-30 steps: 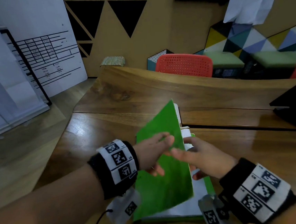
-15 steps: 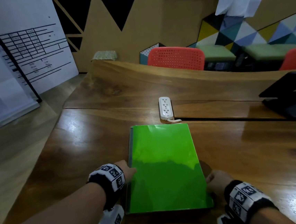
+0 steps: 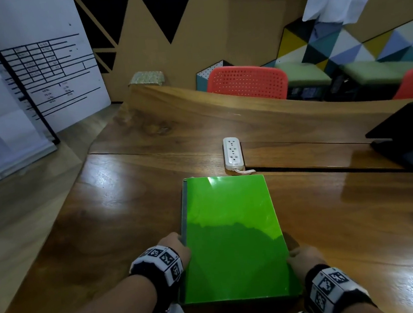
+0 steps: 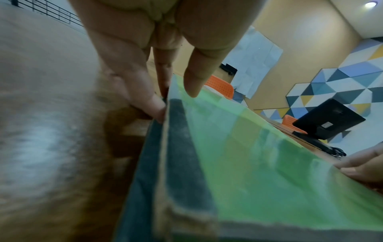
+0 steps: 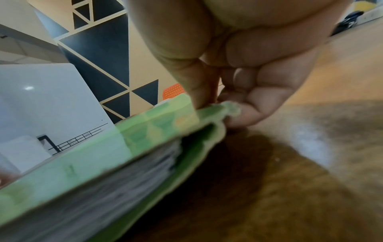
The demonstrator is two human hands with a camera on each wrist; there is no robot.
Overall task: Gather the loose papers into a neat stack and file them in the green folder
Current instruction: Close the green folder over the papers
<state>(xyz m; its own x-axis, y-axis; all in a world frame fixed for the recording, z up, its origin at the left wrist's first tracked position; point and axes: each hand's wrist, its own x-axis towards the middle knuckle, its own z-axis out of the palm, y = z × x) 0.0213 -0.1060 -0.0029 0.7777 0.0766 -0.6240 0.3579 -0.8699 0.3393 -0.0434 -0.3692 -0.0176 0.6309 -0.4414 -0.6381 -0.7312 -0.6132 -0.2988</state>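
The green folder (image 3: 231, 237) lies closed on the wooden table (image 3: 121, 227), its dark spine to the left. My left hand (image 3: 174, 244) is at the spine near the front. In the left wrist view its straight fingers (image 4: 153, 106) press against the spine and the thumb hovers over the cover (image 4: 259, 155). My right hand (image 3: 302, 257) holds the folder's right edge near the front corner. In the right wrist view the right hand (image 5: 217, 104) pinches that edge, thumb on top and curled fingers underneath. The stacked papers (image 5: 124, 180) show between the covers.
A white power strip (image 3: 233, 153) lies just beyond the folder beside a gap in the table. A black laptop on a stand (image 3: 405, 132) is at the far right. Red chairs (image 3: 246, 83) stand behind the table. The table's left edge drops to the floor.
A second ago both hands were swinging the green cover down over the papers. The folder now lies closed and flat, and the hands have moved to its side edges.
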